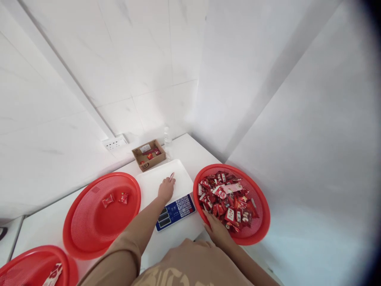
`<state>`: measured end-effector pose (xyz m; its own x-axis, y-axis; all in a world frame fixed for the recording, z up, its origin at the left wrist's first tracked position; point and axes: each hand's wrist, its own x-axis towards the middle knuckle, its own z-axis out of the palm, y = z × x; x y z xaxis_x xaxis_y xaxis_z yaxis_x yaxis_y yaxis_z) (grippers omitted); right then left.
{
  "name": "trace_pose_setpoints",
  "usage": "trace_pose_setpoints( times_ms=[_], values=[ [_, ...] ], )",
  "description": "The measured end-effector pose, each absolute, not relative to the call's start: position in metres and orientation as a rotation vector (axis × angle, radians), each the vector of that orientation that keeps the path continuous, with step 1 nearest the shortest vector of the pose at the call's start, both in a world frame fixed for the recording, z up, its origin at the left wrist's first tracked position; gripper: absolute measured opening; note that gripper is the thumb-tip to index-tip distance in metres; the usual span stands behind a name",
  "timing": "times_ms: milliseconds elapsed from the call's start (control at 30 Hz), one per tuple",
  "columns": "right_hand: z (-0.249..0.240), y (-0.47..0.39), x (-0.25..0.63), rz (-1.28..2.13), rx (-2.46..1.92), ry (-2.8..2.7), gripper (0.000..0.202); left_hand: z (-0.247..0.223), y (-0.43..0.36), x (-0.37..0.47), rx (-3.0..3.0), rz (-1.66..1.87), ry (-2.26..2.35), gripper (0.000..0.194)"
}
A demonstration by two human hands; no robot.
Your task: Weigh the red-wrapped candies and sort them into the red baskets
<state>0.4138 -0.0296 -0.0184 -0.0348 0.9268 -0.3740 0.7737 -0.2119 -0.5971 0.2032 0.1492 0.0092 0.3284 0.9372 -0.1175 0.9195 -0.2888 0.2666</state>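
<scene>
My left hand [166, 190] is over the white pan [184, 180] of a digital scale, its fingers pinched round a small red-and-pale wrapped piece [172, 176]. Below the pan runs the scale's blue keypad panel [175, 212], with dark displays. At the near left rim of a red plastic basket [263, 222], my right hand [217, 229] is closed on the edge; part of its fingers is hidden. Many red-wrapped sweets [229, 202] fill that basket, with a longer pink-and-white packet [230, 188] lying on top.
Left of the scale stands another red basket [71, 222] with two red-wrapped sweets [108, 201]. A third red basket [70, 270] is at lower left. Behind the scale are a small cardboard box [153, 161] and a clear bottle [166, 136]. Walls enclose the white table's corner.
</scene>
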Motion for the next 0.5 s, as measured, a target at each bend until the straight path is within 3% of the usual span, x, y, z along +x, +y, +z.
trace_pose_setpoints(
  times_ms=[333, 500],
  values=[
    [0.007, -0.023, 0.42, 1.147, -1.946, -1.785, 0.052, 0.063, 0.115, 0.096, 1.982, 0.513, 2.059, 0.028],
    [0.016, 0.005, 0.435, 0.723, -2.06, -1.772, 0.044, 0.051, 0.08, 0.035, 1.858, 0.35, 2.227, 0.042]
  ],
)
